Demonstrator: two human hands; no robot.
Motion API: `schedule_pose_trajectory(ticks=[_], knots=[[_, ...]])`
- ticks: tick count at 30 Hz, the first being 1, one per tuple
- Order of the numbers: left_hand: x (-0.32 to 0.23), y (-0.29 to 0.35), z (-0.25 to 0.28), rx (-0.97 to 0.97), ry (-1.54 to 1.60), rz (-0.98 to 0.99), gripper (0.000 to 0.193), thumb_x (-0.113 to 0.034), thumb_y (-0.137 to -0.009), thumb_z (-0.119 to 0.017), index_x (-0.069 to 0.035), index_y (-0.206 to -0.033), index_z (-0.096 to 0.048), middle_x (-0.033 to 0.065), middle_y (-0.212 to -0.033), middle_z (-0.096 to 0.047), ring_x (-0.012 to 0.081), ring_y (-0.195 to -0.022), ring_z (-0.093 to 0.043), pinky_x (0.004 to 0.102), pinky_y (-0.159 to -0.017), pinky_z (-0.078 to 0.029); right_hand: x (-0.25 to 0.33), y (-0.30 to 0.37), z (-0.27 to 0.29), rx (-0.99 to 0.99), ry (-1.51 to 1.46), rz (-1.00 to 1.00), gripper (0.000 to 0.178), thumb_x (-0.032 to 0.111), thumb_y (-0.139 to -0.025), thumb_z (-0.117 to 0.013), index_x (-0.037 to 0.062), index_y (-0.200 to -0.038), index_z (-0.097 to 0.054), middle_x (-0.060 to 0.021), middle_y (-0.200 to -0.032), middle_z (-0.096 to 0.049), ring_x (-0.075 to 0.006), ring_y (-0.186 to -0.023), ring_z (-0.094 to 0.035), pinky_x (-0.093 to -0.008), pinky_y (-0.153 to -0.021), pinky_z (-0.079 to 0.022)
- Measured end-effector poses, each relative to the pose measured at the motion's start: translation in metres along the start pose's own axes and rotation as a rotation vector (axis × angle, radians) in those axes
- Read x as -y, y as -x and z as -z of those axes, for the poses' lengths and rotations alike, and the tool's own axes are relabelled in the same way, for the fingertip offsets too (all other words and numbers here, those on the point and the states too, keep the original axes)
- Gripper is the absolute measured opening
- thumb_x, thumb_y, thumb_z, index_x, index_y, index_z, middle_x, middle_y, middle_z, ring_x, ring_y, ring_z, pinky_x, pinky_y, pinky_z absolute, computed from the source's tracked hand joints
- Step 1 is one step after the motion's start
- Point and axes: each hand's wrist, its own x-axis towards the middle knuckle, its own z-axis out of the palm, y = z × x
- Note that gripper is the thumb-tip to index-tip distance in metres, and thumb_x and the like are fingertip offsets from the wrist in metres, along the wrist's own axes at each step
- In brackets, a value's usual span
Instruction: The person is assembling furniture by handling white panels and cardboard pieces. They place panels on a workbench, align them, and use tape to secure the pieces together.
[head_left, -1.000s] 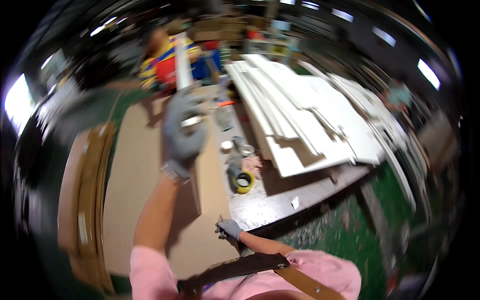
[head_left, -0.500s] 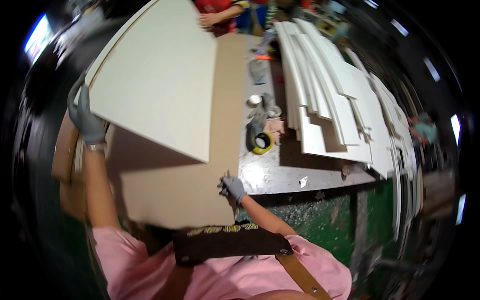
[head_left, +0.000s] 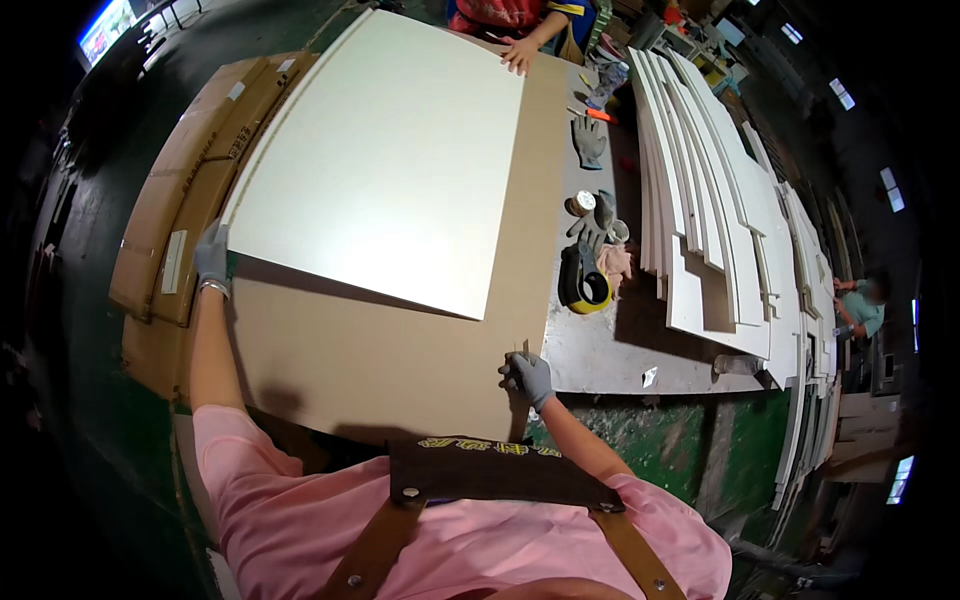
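A large white panel [head_left: 390,170] lies over a brown cardboard sheet [head_left: 370,370]; its near edge casts a shadow on the sheet. My grey-gloved left hand [head_left: 211,252] is closed on the panel's near left corner, with some fingers hidden by it. My right hand [head_left: 528,378], also gloved, rests by the cardboard's near right edge. Its fingers are curled round something thin that pokes up, too small to name. Across the table, another person's bare hand [head_left: 519,55] touches the panel's far right corner.
Long white boards [head_left: 700,200] are stacked at the right. Between them and the cardboard lie a tape dispenser [head_left: 584,282], a grey glove [head_left: 588,143], a small round container [head_left: 580,204] and a pink cloth [head_left: 614,264]. Brown cartons [head_left: 180,190] stand at the left. Another person [head_left: 862,305] is farther off.
The panel's near left corner has come down with my left hand, and the panel lies flatter. My view has shifted. My right hand stays by the cardboard edge, still curled.
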Motion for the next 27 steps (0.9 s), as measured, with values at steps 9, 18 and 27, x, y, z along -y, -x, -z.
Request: schedule_pose_trajectory(ticks=[9,18,27], knots=[[0.054,0.041,-0.078,0.357,-0.594,-0.152,0.078,-0.044,-0.08,-0.074,-0.004,-0.143,-0.048,0.0224,-0.126,-0.061,0.0349,-0.117,-0.058,0.0403,-0.101,-0.046,0.003,0.002,-0.006,-0.247,0.178,0.158,0.027,0.03,-0.096,-0.063,0.0049,-0.104,-0.066,-0.0074,-0.083,-0.07,-0.0092,-0.05,-0.057,-0.0223,-0.045,-0.046],[0.066,0.007,-0.103,0.197,-0.562,-0.108,0.085,-0.049,-0.083,-0.071,-0.003,-0.147,-0.04,0.0236,-0.144,-0.047,0.0374,-0.134,-0.043,0.0415,-0.112,-0.035,0.023,-0.035,-0.05,-0.31,0.995,0.57,0.057,0.037,-0.083,-0.075,0.001,-0.124,-0.059,-0.0168,-0.116,-0.067,-0.0313,-0.107,-0.065,-0.0387,-0.092,-0.051],[0.046,0.043,-0.117,0.36,-0.497,-0.125,0.093,-0.052,-0.071,-0.077,-0.003,-0.143,-0.045,0.0237,-0.143,-0.048,0.0388,-0.134,-0.043,0.049,-0.116,-0.027,0.057,-0.092,-0.064,-0.554,0.825,0.473,0.075,0.037,-0.08,-0.076,-0.0004,-0.139,-0.049,-0.0198,-0.126,-0.064,-0.0302,-0.12,-0.061,-0.0379,-0.099,-0.048]])
